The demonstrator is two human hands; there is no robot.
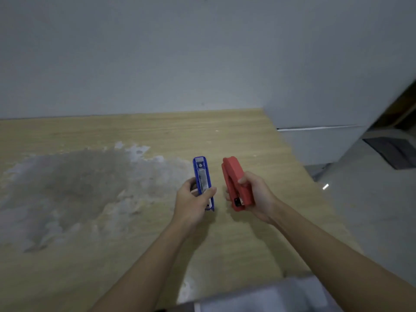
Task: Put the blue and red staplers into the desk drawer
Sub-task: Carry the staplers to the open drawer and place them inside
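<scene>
My left hand (pixel 191 203) grips a translucent blue stapler (pixel 202 176), held lengthwise and pointing away from me, with its metal underside showing. My right hand (pixel 258 197) grips a red stapler (pixel 233 179) beside it, also pointing away. Both staplers are held just above the wooden desk top (pixel 236 136), a hand's width apart. No drawer is visible in this view.
A large grey worn patch (pixel 74 188) covers the desk's left half. The desk's right edge runs diagonally, with grey floor (pixel 371 210) beyond it. A grey wall (pixel 157 64) stands behind, a white cabinet-like panel (pixel 319 145) at right. Grey cloth (pixel 270 296) lies near the bottom edge.
</scene>
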